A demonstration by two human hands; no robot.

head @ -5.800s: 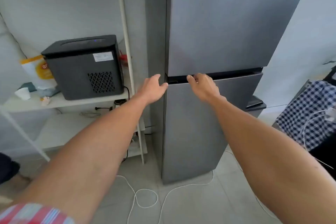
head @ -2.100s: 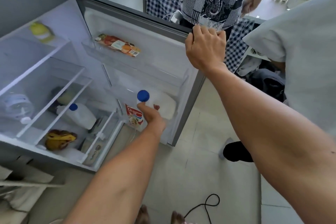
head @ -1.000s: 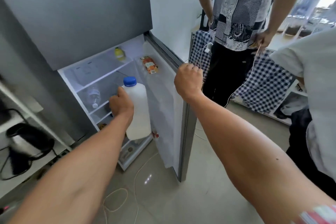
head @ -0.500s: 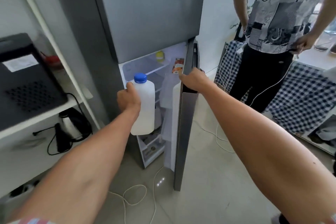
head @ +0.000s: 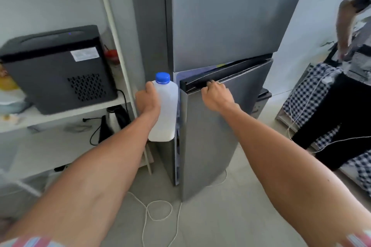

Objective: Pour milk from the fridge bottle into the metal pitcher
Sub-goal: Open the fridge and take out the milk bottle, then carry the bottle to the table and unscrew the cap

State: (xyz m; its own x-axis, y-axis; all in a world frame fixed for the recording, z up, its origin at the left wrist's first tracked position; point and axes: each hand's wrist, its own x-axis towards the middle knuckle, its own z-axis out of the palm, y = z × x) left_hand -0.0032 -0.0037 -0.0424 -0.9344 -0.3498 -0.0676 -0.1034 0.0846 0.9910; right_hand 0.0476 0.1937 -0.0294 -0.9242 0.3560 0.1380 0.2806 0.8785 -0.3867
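Observation:
My left hand [head: 147, 100] grips a white milk bottle [head: 166, 114] with a blue cap, upright, held in the air in front of the grey fridge's left edge. My right hand [head: 215, 95] has its fingers curled over the top edge of the lower fridge door [head: 212, 138]. That door stands only a narrow gap ajar, with a strip of lit interior showing along its left and top sides. No metal pitcher is in view.
A white shelf unit [head: 66, 114] stands left of the fridge, carrying a black appliance [head: 58, 70] and a kettle [head: 117, 118] below. White cable [head: 158, 210] loops on the floor by the fridge. A person in black trousers [head: 337, 112] stands at the right by a checked cloth.
The lower fridge door has swung from wide open to almost closed under my right hand. My left hand keeps the bottle, now outside the fridge. My view has turned to face the fridge front.

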